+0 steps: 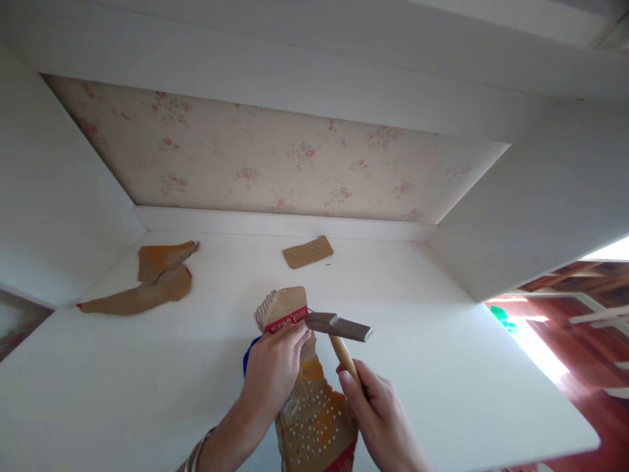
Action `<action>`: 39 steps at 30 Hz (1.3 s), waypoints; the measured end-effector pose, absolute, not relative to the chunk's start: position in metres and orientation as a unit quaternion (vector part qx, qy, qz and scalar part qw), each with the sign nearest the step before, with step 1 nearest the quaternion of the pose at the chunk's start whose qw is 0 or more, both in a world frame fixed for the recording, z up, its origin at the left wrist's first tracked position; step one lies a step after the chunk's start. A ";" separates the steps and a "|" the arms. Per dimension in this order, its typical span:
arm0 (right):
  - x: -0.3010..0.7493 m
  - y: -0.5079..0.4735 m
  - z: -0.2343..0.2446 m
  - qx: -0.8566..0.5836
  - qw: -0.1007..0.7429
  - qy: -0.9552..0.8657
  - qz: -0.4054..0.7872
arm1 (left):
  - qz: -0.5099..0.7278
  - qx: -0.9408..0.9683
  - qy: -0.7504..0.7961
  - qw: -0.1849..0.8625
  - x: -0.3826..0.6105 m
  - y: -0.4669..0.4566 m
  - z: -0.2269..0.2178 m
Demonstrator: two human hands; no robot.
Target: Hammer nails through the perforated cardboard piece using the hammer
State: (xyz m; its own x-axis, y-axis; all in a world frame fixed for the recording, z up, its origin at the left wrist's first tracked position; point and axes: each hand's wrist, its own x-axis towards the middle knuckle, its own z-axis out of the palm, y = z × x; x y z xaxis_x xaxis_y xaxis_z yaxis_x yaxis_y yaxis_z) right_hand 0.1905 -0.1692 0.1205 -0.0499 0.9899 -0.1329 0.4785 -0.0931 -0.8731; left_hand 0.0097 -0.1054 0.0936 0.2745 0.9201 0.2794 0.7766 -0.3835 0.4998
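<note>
One long, ragged-edged strip of brown cardboard (319, 419), with red printed bands, orange patches and many small pale spots, lay lengthwise from near to far on a smooth white tabletop (457, 367), at the near middle of the scene. The left hand (278, 357) rested on the strip's far part, beside the farther red band, its fingers drawn together; whether they pinched anything could not be told. A banded bracelet (199, 451) encircled the left wrist. The right hand (376, 403), at the strip's right, was closed around the pale wooden handle of a hammer with a grey metal head (344, 326). The head's tapered end pointed left and overlapped the left fingertips in view; contact could not be judged. A blue object (248, 351) was partly hidden behind the left hand. Farther off lay a small tan rectangle of cardboard (308, 252); at far left, two torn brown cardboard scraps (140, 299) lay together, the farther one bearing an orange patch. Cream wallpaper with pink flowers (275, 157) formed the background between white panels (531, 203).
</note>
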 end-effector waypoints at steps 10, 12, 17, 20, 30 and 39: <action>0.191 -0.169 0.123 -0.617 0.297 -0.618 0.387 | 0.254 0.780 0.549 0.160 0.011 -0.105 0.099; 0.191 -0.170 0.123 -0.612 0.289 -0.627 0.385 | 0.247 0.784 0.548 0.158 0.011 -0.105 0.099; 0.191 -0.170 0.121 -0.615 0.295 -0.626 0.378 | 0.232 0.785 0.555 0.150 0.011 -0.105 0.097; 0.191 -0.170 0.119 -0.612 0.292 -0.629 0.380 | 0.235 0.783 0.555 0.154 0.011 -0.105 0.095; 0.198 -0.169 0.122 -0.613 0.284 -0.640 0.366 | 0.284 0.763 0.556 0.166 0.013 -0.107 0.093; 0.203 -0.168 0.134 -0.621 0.264 -0.651 0.348 | 0.295 0.755 0.565 0.155 0.014 -0.108 0.090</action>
State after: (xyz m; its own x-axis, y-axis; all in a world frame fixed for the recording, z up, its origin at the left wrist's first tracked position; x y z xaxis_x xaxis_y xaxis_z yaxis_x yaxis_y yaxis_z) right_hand 0.2031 -0.1683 0.1344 -0.0897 0.9920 -0.0891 0.6243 -0.0137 -0.7810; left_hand 0.0142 -0.1075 0.0901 0.1870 0.9448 0.2689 0.7616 -0.3123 0.5678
